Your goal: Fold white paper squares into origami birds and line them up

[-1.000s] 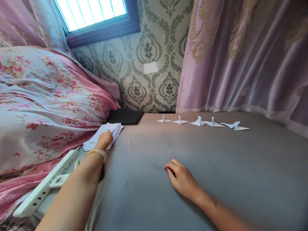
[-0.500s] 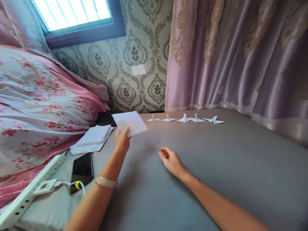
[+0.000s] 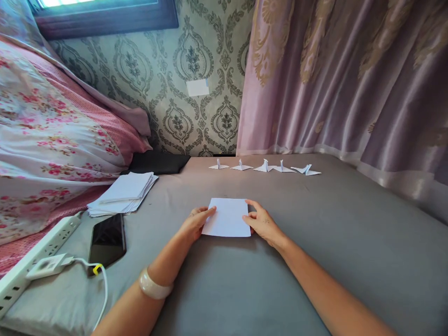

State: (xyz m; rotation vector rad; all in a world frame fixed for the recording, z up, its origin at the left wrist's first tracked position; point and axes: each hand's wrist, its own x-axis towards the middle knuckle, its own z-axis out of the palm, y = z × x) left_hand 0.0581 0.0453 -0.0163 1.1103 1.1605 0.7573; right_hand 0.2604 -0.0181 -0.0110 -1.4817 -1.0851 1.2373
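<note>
The person's left hand [image 3: 196,223] is set in a pinch, its thumb [image 3: 212,211] on top and aimed at the fingers of the right hand [image 3: 265,226], its own fingers largely hidden under that thumb. The right thumb [image 3: 248,220] points to the left one, with the right index finger [image 3: 253,203] stretched out beyond it. Both wrists sit nearer the body than the fingertips, and from there the forearms [image 3: 308,280] spread apart.

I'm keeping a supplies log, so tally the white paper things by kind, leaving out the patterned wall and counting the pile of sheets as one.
Folded white paper birds: 5
Flat white paper sheet, held by left hand and right hand: 1
Pile of white paper sheets: 1
Total: 7
</note>
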